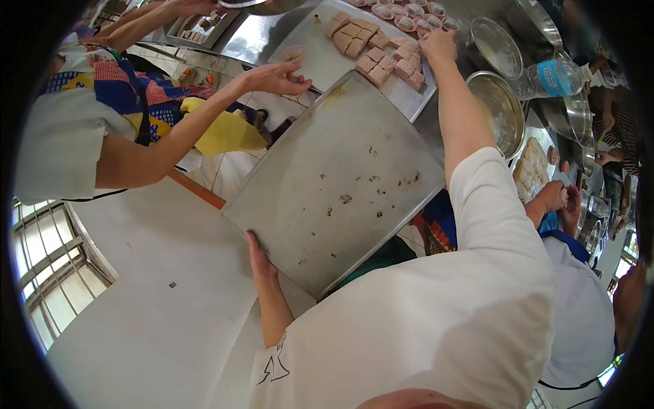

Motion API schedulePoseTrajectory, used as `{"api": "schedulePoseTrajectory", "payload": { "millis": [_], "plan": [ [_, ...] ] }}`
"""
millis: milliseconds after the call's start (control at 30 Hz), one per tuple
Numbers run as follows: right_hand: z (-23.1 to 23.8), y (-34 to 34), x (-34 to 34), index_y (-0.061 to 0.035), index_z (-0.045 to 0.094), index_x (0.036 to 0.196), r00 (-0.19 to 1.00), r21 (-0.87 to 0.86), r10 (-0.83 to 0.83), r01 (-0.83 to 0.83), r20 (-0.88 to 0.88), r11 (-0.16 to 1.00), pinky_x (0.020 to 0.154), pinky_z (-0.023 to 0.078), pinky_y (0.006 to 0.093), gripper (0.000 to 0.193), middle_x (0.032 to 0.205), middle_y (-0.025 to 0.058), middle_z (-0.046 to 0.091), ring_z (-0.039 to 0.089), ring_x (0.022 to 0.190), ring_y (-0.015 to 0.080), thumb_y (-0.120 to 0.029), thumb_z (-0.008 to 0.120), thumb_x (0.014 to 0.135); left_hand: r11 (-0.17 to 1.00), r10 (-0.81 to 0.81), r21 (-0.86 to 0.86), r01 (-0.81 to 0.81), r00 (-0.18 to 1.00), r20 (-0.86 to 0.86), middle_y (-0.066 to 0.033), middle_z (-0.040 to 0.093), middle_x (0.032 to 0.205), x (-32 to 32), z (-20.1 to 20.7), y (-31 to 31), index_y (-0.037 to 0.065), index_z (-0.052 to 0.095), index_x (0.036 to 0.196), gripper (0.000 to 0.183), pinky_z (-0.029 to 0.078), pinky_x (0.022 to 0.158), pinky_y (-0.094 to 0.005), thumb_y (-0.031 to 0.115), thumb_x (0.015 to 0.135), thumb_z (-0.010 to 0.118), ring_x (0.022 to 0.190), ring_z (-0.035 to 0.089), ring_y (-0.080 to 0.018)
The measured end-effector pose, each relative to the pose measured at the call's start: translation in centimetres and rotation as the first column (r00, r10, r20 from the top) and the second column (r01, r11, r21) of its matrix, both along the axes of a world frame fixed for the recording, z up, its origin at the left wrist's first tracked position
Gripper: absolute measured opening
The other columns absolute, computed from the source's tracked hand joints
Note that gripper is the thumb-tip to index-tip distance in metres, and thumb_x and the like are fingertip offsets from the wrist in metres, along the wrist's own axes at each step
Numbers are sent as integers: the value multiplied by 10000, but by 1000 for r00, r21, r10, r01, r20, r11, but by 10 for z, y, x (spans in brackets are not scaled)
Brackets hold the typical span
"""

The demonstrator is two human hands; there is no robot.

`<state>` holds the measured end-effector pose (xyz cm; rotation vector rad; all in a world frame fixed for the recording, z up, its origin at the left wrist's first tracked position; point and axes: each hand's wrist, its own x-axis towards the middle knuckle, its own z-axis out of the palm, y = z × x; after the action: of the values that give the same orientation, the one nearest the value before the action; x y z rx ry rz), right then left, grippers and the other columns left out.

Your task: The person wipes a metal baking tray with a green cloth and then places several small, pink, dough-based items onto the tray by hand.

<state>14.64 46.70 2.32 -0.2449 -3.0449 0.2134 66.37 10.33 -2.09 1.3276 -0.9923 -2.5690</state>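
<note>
Two bare hands of a person in a white top work apart. The left hand has its grip clamped on the near-left edge of a large metal tray, which slants between the person and the table, its grey face marked with dark specks toward the middle. Whether the tray's far edge rests on anything cannot be told. The right hand reaches past it to the cut pinkish blocks on a pale tray; whether its grip is apart or together on a block is unclear, the fingers being partly hidden. Filled paper cups stand just beyond that hand, and steel bowls and a clear bottle with a blue label lie to its right. At left, a co-worker's hand hangs with fingers loosely curled, near a small round dish on the pale tray.
</note>
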Motion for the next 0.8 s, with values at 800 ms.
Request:
{"api": "schedulePoseTrajectory", "payload": {
  "millis": [800],
  "plan": [
    [5, -22, 24, -52, 551, 1158, 982, -8, -45, 44, -182, 999, 782, 543, 429, 484, 1184, 190, 468, 604, 983, 377, -329, 690, 785, 1000, -2, 11, 1, 1000, 25, -95, 430, 1399, -4, 9, 5, 61, 355, 1402, 697, 393, 1023, -394, 540, 916, 497, 1241, 447, -266]
  ]
}}
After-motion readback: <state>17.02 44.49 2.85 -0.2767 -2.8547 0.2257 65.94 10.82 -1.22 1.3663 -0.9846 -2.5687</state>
